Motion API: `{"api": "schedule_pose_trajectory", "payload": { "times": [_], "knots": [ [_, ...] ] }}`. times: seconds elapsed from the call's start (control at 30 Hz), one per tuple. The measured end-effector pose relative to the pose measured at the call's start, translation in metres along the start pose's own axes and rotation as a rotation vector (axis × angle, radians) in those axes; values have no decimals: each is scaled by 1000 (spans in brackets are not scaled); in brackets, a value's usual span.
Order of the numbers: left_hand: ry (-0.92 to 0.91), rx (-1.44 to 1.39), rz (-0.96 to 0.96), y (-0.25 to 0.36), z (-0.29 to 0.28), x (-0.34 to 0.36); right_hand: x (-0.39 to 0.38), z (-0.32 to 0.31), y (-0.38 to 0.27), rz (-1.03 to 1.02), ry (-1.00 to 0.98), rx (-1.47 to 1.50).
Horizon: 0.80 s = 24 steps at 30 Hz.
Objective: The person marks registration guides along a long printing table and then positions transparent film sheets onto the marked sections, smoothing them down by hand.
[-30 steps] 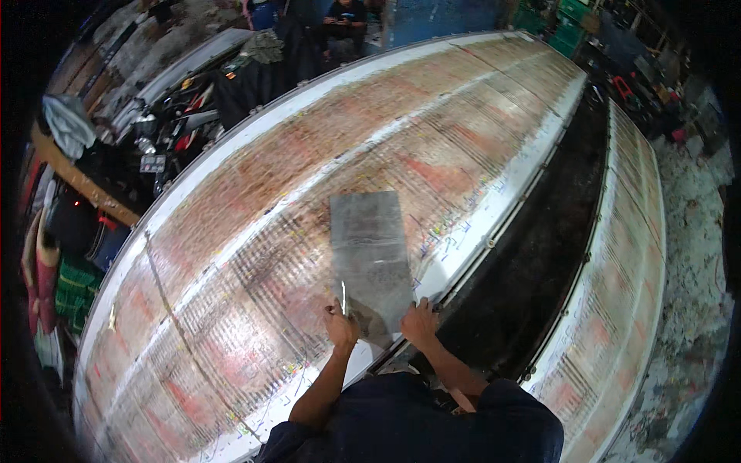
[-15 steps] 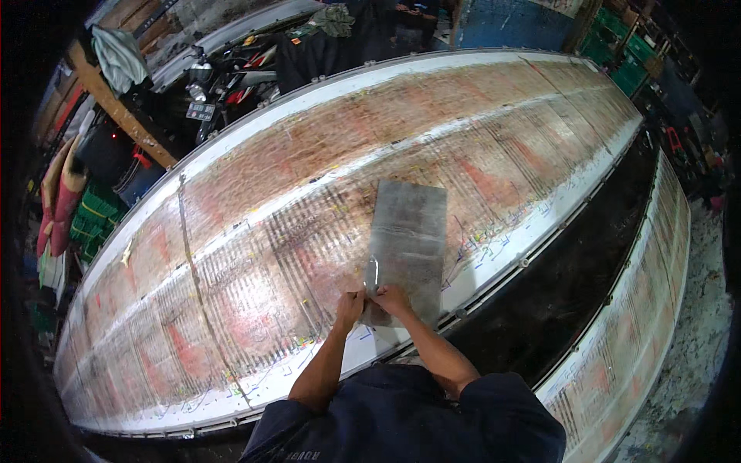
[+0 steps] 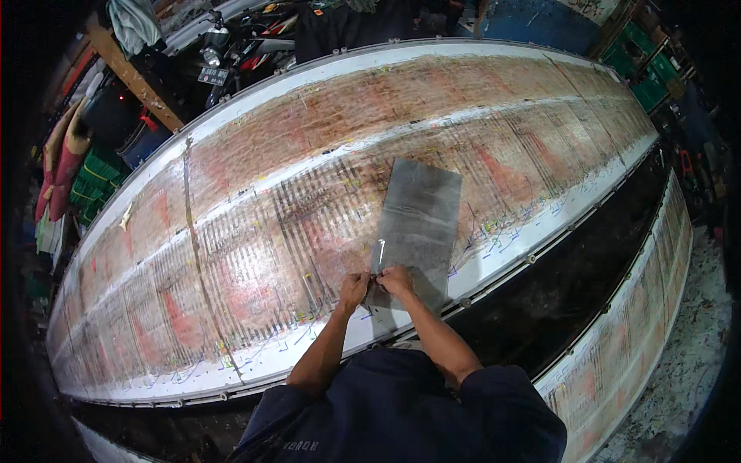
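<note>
Both hands, left hand (image 3: 354, 287) and right hand (image 3: 397, 279), pinching the gray sheet's (image 3: 417, 224) near edge; I'd peel slowly, keeping it flat on the surface (image 3: 255, 255).

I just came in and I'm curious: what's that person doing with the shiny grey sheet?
A person leans over a long, curved work table covered in reddish and striped marks. A grey rectangular sheet lies flat on it. Both hands meet at the sheet's near corner: the left hand and the right hand pinch its edge, where a thin shiny strip sticks up.
</note>
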<state>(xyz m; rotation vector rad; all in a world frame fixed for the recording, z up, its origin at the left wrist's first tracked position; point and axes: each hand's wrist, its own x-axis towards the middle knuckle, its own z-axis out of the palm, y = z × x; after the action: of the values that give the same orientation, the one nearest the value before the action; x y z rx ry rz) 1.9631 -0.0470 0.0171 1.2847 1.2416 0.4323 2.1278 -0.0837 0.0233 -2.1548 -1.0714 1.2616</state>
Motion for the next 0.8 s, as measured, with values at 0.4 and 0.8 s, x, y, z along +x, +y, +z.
{"api": "schedule_pose_trajectory", "payload": {
  "times": [0.4, 0.8],
  "knots": [
    [-10, 262, 32, 22, -5, -2, 14, 6, 6, -12, 18, 137],
    [-38, 188, 233, 13, 0, -6, 8, -1, -6, 165, 63, 280]
  ]
}}
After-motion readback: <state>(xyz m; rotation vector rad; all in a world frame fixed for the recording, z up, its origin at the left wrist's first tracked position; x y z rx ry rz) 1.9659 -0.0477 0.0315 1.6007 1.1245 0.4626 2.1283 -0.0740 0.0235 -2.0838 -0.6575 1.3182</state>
